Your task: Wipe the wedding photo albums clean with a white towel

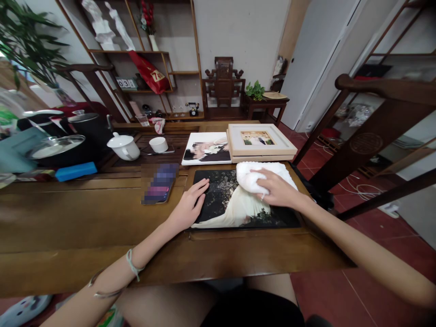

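Photo panel [218,200] lies flat on the wooden tabletop [102,218], near the edge on the person's side – dark backgd w/ a pale gown trailing to lower L. Right hand [272,188] is closed round a bunched white cloth [247,177], pressing it on the panel's upper R part; rest of the cloth spreads toward the far R corner. Left hand [190,204] is palm down, fingers stretched out & nearly together, tips on the panel's L edge, gripping nothing. Pale green cord bracelet [133,265] on the L wrist, metal bangle [109,293] further up the arm.

Just beyond the panel: a canvas photo print [207,152], partly blurred, and R of it a stack of pale picture frames [262,136], the top one w/ a small photo in a wide mount. Smartphone [160,184] lies face up L of the panel, screen blurred. Further back L: white cup [158,145], white lidded teapot [124,147], then a blue box [76,171] in front of a glass-lidded pan [57,147]. Dark wooden chair [368,136] stands at R, beside the tabletop
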`<state>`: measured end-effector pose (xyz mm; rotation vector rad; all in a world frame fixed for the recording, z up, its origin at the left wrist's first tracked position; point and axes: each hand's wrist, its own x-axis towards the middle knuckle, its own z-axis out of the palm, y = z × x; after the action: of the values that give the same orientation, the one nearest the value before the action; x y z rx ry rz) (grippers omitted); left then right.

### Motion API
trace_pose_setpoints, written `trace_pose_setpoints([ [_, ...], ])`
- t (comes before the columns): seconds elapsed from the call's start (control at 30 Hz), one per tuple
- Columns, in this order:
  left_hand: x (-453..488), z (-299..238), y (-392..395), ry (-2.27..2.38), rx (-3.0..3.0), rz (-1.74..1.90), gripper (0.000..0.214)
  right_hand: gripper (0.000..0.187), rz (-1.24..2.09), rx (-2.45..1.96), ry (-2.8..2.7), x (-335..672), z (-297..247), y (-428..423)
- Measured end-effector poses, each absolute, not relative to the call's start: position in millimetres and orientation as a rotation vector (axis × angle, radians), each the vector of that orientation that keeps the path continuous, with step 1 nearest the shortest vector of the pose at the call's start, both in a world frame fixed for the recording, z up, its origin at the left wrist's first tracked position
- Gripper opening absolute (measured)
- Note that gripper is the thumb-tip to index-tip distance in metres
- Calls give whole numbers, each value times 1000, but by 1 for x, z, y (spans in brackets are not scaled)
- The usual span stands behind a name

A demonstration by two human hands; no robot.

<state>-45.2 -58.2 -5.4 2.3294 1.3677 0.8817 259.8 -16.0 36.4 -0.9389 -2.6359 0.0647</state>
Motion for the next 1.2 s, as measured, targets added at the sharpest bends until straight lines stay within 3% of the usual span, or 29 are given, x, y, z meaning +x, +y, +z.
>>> trace_pose_setpoints([
  [0.3, -44, -5, -58, 1389, 2325, 882, 43, 19, 292, -550, -2842, 223, 39, -122],
  [0.77, -43, -4, -59, 1376, 2341, 882, 42, 16, -66, -1090, -2617, 241, 41, -2],
  [1.07, -44, -1, -59, 1378, 2337, 847, 43, 18, 185, -461, -2965, 197, 47, -106],
  [1.2, -44, -2, -59, 1371, 2334, 855, 43, 20, 218, -495, -2927, 198, 47, -93],
])
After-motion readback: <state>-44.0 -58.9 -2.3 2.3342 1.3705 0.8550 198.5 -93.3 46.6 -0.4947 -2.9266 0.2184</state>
